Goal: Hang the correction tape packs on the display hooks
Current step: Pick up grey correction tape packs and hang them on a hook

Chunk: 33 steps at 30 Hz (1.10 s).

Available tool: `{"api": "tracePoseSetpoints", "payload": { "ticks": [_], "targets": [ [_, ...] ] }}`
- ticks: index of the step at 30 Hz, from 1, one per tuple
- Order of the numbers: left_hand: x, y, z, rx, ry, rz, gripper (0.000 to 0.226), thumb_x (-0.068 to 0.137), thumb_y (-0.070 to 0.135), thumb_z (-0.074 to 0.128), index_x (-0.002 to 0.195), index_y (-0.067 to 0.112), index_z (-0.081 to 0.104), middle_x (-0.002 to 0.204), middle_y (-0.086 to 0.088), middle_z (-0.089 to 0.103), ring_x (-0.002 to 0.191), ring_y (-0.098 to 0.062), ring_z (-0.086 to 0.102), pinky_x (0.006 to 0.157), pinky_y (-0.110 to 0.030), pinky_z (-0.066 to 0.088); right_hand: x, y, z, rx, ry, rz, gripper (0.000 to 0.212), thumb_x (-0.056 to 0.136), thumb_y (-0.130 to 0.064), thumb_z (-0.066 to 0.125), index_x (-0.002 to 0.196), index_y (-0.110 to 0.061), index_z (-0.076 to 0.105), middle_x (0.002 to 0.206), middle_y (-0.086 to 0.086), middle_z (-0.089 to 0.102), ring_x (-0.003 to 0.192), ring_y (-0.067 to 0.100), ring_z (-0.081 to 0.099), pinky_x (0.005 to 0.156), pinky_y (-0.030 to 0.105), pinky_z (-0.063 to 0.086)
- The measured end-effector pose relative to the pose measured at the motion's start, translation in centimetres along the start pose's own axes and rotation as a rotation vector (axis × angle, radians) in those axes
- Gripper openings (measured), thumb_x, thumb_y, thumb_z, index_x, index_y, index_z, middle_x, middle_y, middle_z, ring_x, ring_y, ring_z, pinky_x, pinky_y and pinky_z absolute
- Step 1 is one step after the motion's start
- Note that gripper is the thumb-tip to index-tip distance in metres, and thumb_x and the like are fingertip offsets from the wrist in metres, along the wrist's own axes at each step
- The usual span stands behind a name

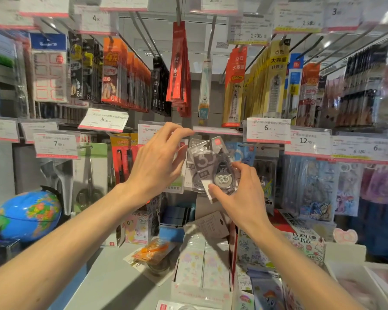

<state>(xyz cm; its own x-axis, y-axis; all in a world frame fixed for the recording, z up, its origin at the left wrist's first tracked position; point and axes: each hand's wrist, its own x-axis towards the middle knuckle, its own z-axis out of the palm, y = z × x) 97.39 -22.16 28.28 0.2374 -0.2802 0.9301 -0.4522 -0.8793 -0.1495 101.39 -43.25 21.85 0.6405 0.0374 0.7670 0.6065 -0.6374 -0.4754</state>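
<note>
A grey correction tape pack [222, 173] marked "30" is tilted in front of the display, its top at a hook just under a price rail [215, 130]. My right hand [240, 193] pinches its lower edge between thumb and fingers. Another grey pack [196, 166] hangs right behind it. My left hand [157, 159] is raised beside these packs, fingers spread, fingertips touching the price rail and holding nothing. An orange correction tape pack [154, 253] lies flat on the shelf below.
Price tags [268, 130] jut out on rails at hand height. Scissors [89, 175] and red knives hang to the left, sticker packs [316, 186] to the right. A globe [28, 214] stands lower left. Boxes of cards [202, 265] fill the shelf below.
</note>
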Motion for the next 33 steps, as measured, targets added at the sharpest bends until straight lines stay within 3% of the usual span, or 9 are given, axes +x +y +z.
{"api": "tracePoseSetpoints", "payload": {
  "ticks": [6, 11, 16, 21, 25, 28, 29, 31, 33],
  "targets": [
    [-1.7, 0.1, 0.6, -0.011, -0.059, -0.043, 0.038, 0.093, 0.011, 0.062, 0.130, 0.015, 0.055, 0.114, -0.001, 0.058, 0.080, -0.007, 0.053, 0.062, -0.019, 0.042, 0.7, 0.0, 0.6, 0.024, -0.081, 0.087, 0.086, 0.076, -0.053, 0.080, 0.143, -0.022, 0.036, 0.138, 0.001, 0.047, 0.130, 0.019, 0.045, 0.103, 0.032, 0.039],
    [-4.0, 0.6, 1.6, -0.147, -0.115, -0.168, 0.038, 0.092, 0.012, 0.060, 0.129, 0.020, 0.053, 0.112, 0.006, 0.059, 0.082, -0.007, 0.059, 0.074, -0.034, 0.059, 0.9, 0.8, 0.3, 0.154, -0.160, 0.130, 0.071, 0.082, -0.045, 0.078, 0.139, -0.029, 0.038, 0.142, -0.007, 0.046, 0.132, 0.012, 0.044, 0.101, 0.025, 0.035],
    [-6.5, 1.4, 4.4, -0.268, -0.226, -0.354, 0.033, 0.100, 0.024, 0.054, 0.133, 0.027, 0.051, 0.119, 0.010, 0.060, 0.092, -0.002, 0.062, 0.089, -0.038, 0.056, 1.0, 1.0, 0.2, 0.237, -0.231, 0.190, 0.044, 0.094, -0.038, 0.067, 0.129, -0.039, 0.039, 0.141, -0.009, 0.048, 0.129, 0.013, 0.048, 0.105, 0.035, 0.042],
    [-6.5, 1.1, 7.3, -0.367, -0.303, -0.498, 0.048, 0.102, 0.044, 0.047, 0.148, 0.039, 0.034, 0.134, 0.003, 0.056, 0.115, -0.014, 0.059, 0.100, -0.043, 0.049, 1.1, 0.8, 1.0, 0.210, -0.236, 0.195, 0.037, 0.097, -0.028, 0.062, 0.126, -0.035, 0.040, 0.130, -0.007, 0.054, 0.118, 0.017, 0.057, 0.098, 0.038, 0.048],
    [-6.1, 0.2, 9.2, -0.320, -0.327, -0.562, 0.053, 0.100, 0.043, 0.044, 0.151, 0.044, 0.026, 0.120, -0.004, 0.062, 0.105, -0.023, 0.059, 0.093, -0.046, 0.050, 1.5, 1.0, 2.3, 0.172, -0.223, 0.216, 0.055, 0.096, -0.024, 0.058, 0.145, -0.024, 0.034, 0.134, 0.002, 0.058, 0.108, 0.020, 0.063, 0.097, 0.047, 0.052],
    [-5.9, 0.0, 10.4, -0.269, -0.354, -0.590, 0.054, 0.098, 0.050, 0.040, 0.149, 0.049, 0.021, 0.116, -0.007, 0.064, 0.096, -0.030, 0.064, 0.086, -0.047, 0.054, 1.6, 0.9, 3.0, 0.167, -0.220, 0.229, 0.064, 0.096, -0.016, 0.056, 0.152, -0.020, 0.025, 0.108, 0.006, 0.067, 0.079, 0.016, 0.065, 0.078, 0.039, 0.054],
    [-5.8, 0.0, 10.6, -0.264, -0.367, -0.589, 0.056, 0.097, 0.052, 0.038, 0.149, 0.049, 0.020, 0.112, -0.009, 0.066, 0.090, -0.031, 0.066, 0.081, -0.047, 0.055, 1.6, 0.9, 3.1, 0.171, -0.220, 0.228, 0.065, 0.096, -0.014, 0.056, 0.152, -0.019, 0.023, 0.104, 0.003, 0.066, 0.078, 0.016, 0.064, 0.077, 0.037, 0.052],
    [-5.9, -0.2, 10.8, -0.268, -0.392, -0.576, 0.059, 0.094, 0.054, 0.036, 0.150, 0.049, 0.018, 0.097, -0.009, 0.069, 0.076, -0.031, 0.066, 0.074, -0.047, 0.057, 1.7, 0.8, 3.1, 0.173, -0.224, 0.233, 0.066, 0.096, -0.015, 0.057, 0.153, -0.017, 0.023, 0.114, -0.002, 0.063, 0.096, 0.016, 0.063, 0.089, 0.035, 0.051],
    [-5.9, -0.2, 10.5, -0.254, -0.407, -0.578, 0.060, 0.095, 0.050, 0.039, 0.151, 0.047, 0.018, 0.094, -0.009, 0.067, 0.079, -0.030, 0.063, 0.075, -0.044, 0.055, 1.7, 0.8, 3.0, 0.168, -0.242, 0.241, 0.063, 0.096, -0.022, 0.059, 0.150, -0.016, 0.027, 0.125, 0.002, 0.062, 0.111, 0.022, 0.061, 0.097, 0.041, 0.051]
  ]
}}
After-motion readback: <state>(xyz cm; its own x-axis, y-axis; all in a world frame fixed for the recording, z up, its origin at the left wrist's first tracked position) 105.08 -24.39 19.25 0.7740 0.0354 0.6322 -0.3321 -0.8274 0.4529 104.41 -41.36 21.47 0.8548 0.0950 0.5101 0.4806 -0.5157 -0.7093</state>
